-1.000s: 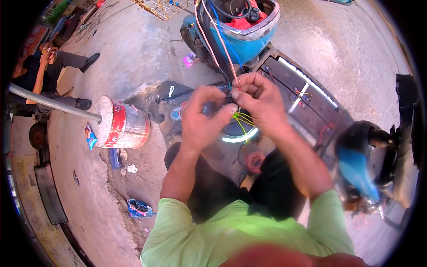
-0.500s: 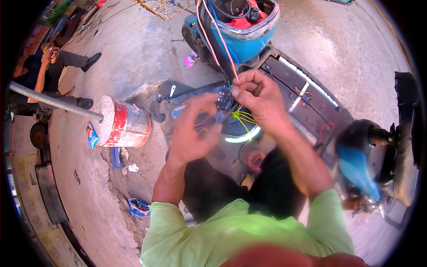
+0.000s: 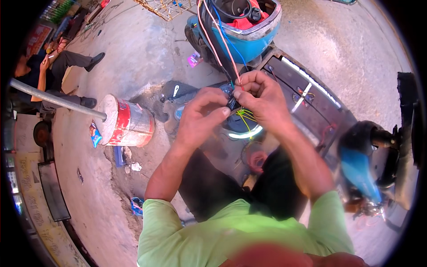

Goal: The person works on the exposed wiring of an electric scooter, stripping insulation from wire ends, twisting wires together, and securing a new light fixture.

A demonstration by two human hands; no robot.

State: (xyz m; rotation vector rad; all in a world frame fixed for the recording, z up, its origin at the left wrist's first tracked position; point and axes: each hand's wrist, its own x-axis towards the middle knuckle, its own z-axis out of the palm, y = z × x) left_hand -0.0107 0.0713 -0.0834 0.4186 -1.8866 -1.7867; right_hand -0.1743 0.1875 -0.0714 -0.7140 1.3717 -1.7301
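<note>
My right hand [image 3: 263, 99] is closed in a pinch on a thin red-pink wire [image 3: 239, 82], which comes down from the blue scooter front. Close beside it is my left hand [image 3: 201, 116], its fingers bent and its thumb and forefinger tips apart. Those tips are next to a bundle of dark wires [image 3: 231, 103]; whether they touch it is unclear. Yellow-green wires [image 3: 243, 116] spread below my right fingers, over a dark round part with a bright rim. A blue wire [image 3: 230, 39] and thick black cables run down from the scooter's front body [image 3: 249, 46].
Right of my hands lies an open tray of dark batteries [image 3: 307, 95]. A red-and-white bucket [image 3: 129, 122] with a metal pole [image 3: 58, 99] stands at the left. Farther left sits another person [image 3: 58, 73]. A blue scooter part [image 3: 358, 169] is at the right.
My left hand has moved right and its spread fingers have drawn in beside the dark wires. My right hand keeps its pinch on the red-pink wire.
</note>
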